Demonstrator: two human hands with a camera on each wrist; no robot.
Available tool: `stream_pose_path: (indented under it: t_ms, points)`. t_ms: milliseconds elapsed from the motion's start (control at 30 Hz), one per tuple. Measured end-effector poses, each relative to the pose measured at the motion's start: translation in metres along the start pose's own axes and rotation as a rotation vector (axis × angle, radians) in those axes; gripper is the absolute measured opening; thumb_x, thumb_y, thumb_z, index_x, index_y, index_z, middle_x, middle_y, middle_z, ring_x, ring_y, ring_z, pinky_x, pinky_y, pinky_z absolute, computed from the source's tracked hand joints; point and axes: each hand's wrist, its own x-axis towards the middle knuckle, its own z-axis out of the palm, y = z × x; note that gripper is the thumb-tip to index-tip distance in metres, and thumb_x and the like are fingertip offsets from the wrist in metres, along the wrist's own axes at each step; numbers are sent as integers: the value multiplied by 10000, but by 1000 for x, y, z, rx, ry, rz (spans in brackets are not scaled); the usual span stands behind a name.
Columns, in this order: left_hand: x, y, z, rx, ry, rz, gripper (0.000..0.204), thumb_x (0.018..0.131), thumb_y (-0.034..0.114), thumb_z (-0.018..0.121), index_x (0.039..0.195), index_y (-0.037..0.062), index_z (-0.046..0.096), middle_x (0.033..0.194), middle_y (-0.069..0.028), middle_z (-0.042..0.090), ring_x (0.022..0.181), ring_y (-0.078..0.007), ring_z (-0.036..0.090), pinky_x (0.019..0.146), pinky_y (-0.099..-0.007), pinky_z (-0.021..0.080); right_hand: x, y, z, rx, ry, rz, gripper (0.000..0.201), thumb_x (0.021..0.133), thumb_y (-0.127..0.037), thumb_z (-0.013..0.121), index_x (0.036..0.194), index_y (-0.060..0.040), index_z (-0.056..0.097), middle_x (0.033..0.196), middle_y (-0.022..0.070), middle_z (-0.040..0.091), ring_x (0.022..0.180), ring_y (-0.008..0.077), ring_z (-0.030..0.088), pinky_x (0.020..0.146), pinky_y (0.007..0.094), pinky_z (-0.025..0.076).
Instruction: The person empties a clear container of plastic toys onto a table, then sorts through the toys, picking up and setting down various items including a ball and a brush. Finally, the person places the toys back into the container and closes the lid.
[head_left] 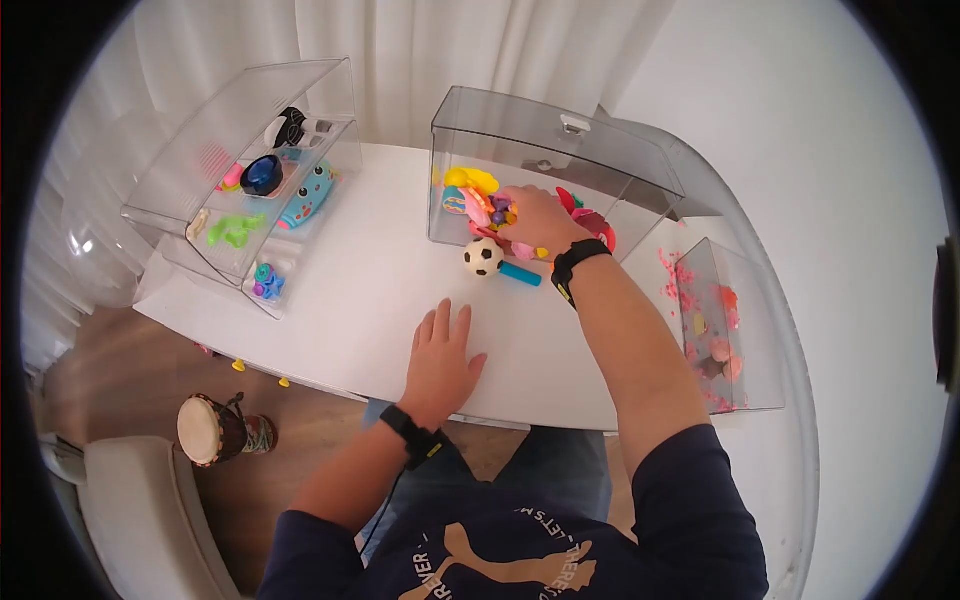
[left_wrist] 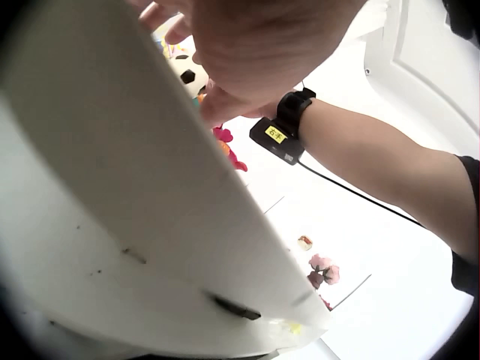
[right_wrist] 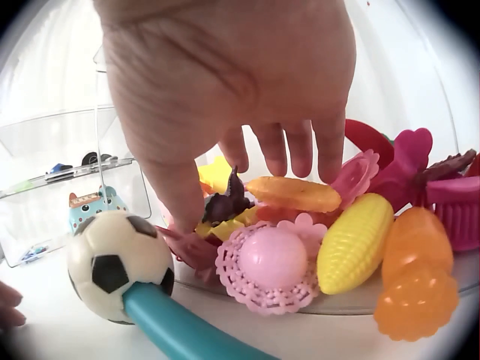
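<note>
Right hand [head_left: 537,222], upper centre: fingers empty over toys [right_wrist: 356,244]; sweeping sideways could knock the ball [head_left: 483,257]. Left hand [head_left: 441,365]: fingers straight.

Far, right hand [head_left: 543,220]: fingertips hidden among heaped toys [head_left: 478,205], head view | soccer ball [left_wrist: 187,73]: part hidden behind table edge [left_wrist: 150,142], left wrist view | teal handle [right_wrist: 184,322]: cut off at bottom, right wrist view | magenta ridged toy [right_wrist: 456,217]: cut off at right, same view | near, shirt print [head_left: 482,562]: cut off at bottom, head view
</note>
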Motion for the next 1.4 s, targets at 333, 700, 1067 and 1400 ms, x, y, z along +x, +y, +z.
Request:
stream_pose_path:
  t_ms: [333,700,1067,1400]
  points:
    - [-19,-8,7,0,98,57,645,834,243,690,1380,-10,460,1414,-268,424,1279,-425,432,1085,-479,367,9,-19,0,30,-74,118,692,677,-467,773,1237,-95,612,1153,185,602,1103,373,565,923,443,492]
    - [-17,-1,2,61,63,49,717,841,296,697,1427,-1,409,1449,-270,386,1296,-421,413,1105,-478,341,-17,-20,36,80,53,-105,475,757,-272,729,1178,-79,621,1224,169,566,1140,382,549,949,456,488]
    - [-15,3,3,-22,87,52,818,796,252,758,1464,25,344,1477,-267,348,1277,-432,423,1095,-483,348,-55,-58,17,29,-21,-140,364,822,-231,692,1148,-78,642,1207,160,586,1103,339,589,930,429,502]
    - [-6,2,12,-4,187,261,597,794,106,697,1364,98,519,1431,-223,408,1290,-417,431,1063,-493,394,-22,23,-15,-250,170,309,401,827,-309,659,1136,-56,625,1190,180,597,1149,386,559,931,482,503]
